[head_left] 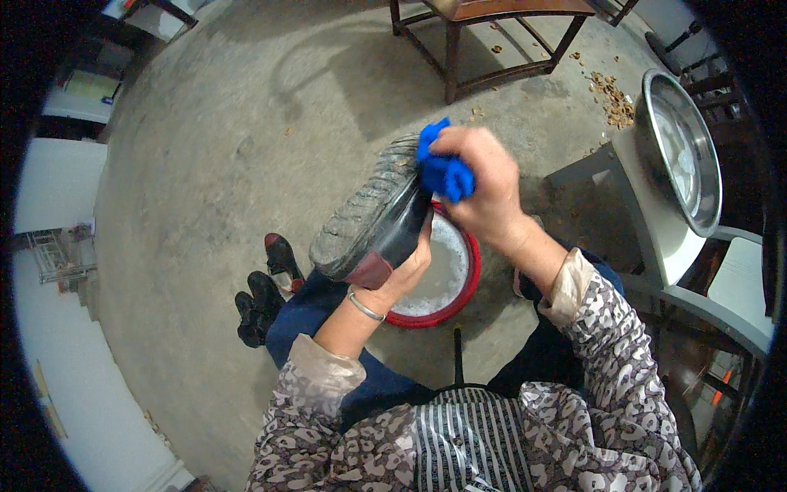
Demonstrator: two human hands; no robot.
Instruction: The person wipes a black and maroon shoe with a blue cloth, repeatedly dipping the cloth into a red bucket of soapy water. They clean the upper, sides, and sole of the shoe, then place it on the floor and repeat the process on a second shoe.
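A black shoe (393,229) with a dark red heel patch is tilted so that its grey, ridged sole (363,212) shows. My left hand (406,265) grips it from below, with some fingers hidden behind the shoe. In my right hand (486,178) is a bunched blue cloth (446,169), pressed against the toe end of the shoe. Under both hands a red basin (474,261) holds cloudy, sudsy water (439,270), partly covered by the shoe and my left hand.
Several dark shoes (264,289) stand on the concrete floor (184,184) left of my knee. At right, a metal basin (716,166) with foamy contents rests on a pale chair (670,246). A wooden chair (452,61) stands ahead, near scattered shells or scraps (615,101).
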